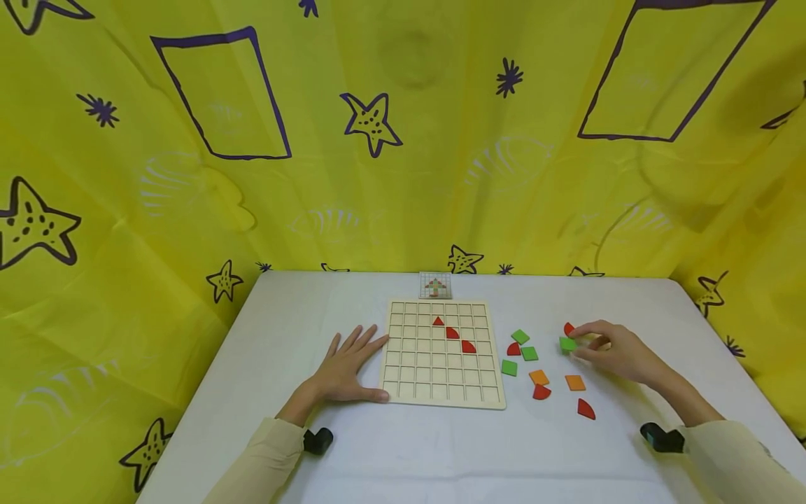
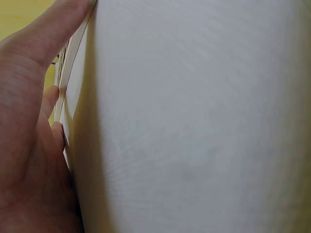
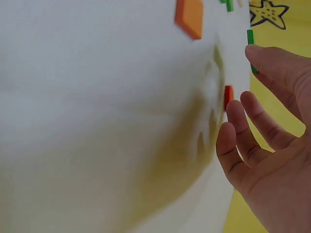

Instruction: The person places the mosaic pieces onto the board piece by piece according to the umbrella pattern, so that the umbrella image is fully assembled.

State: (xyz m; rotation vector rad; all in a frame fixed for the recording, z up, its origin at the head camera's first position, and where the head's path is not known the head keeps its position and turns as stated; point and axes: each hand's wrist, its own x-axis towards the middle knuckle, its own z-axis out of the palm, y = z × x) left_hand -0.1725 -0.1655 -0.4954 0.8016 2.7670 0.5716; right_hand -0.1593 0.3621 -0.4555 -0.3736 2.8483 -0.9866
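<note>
A pale wooden grid board (image 1: 415, 378) lies on the table with a red triangle (image 1: 438, 321) and two red quarter-circle pieces (image 1: 469, 346) in its cells. My left hand (image 1: 343, 371) rests at the board's left edge, fingers spread, thumb near the lower corner. Off to the right, my right hand (image 1: 620, 353) pinches a green square tile (image 1: 567, 344) between thumb and forefinger. The right wrist view shows this tile (image 3: 252, 51) edge-on, with the other fingers loosely bent. Just behind it lies a red quarter-circle piece (image 1: 569, 328), partly covered by the hand.
Between board and right hand lie several loose pieces: green squares (image 1: 509, 367), orange pieces (image 1: 575, 383) and red quarter circles (image 1: 586, 409). A small pattern card (image 1: 435, 285) is behind the board. The white table (image 1: 441, 455) meets a yellow patterned curtain (image 1: 403, 196).
</note>
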